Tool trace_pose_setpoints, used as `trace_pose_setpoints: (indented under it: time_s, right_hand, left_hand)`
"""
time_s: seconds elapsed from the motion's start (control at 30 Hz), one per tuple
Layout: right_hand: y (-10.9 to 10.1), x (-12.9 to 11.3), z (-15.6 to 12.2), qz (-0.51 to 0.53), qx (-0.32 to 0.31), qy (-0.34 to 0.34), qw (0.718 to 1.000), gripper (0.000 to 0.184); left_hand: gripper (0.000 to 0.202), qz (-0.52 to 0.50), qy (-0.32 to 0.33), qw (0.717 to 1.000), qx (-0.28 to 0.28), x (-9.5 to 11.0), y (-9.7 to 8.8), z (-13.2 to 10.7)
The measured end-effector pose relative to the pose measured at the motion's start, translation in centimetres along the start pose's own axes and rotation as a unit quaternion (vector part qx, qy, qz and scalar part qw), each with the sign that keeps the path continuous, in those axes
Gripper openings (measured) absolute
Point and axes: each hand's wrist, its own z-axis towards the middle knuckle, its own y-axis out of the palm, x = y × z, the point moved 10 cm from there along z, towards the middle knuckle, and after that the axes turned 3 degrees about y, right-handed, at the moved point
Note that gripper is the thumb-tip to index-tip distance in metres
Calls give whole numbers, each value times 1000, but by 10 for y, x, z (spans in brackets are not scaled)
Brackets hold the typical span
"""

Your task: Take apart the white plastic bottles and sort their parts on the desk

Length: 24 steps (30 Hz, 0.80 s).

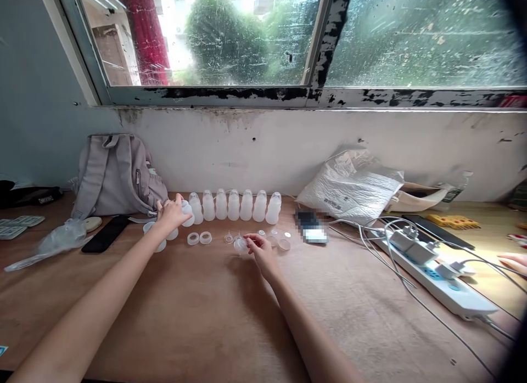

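A row of several translucent white plastic bottles (234,205) stands along the back of the wooden table (197,311). My left hand (170,214) is closed around the leftmost bottle (187,212) of the row. My right hand (260,249) pinches a small clear cap piece (241,244) down on the table. Loose rings (198,238) and clear caps (280,239) lie in front of the bottles, between and beside my hands.
A grey backpack (117,177) leans on the wall at back left, a black phone (106,233) and a clear bag (57,241) near it. A white plastic bag (352,185), a power strip (436,279) with cables and another person's fingers (513,261) are at right.
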Motion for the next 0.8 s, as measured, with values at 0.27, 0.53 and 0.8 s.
trace_pose_setpoints:
  time_s: [0.27, 0.53, 0.8]
  right_hand:
    - [15, -4, -5, -88, -29, -41, 995, 13]
    - [28, -14, -13, -221, -66, -79, 970, 16]
    - [31, -4, -13, -307, -63, -130, 941, 12]
  left_hand:
    - [53, 57, -6, 997, -42, -4, 22, 8]
    - [51, 66, -16, 997, -34, -13, 31, 7]
    - [50, 20, 44, 983, 178, 6, -5, -14]
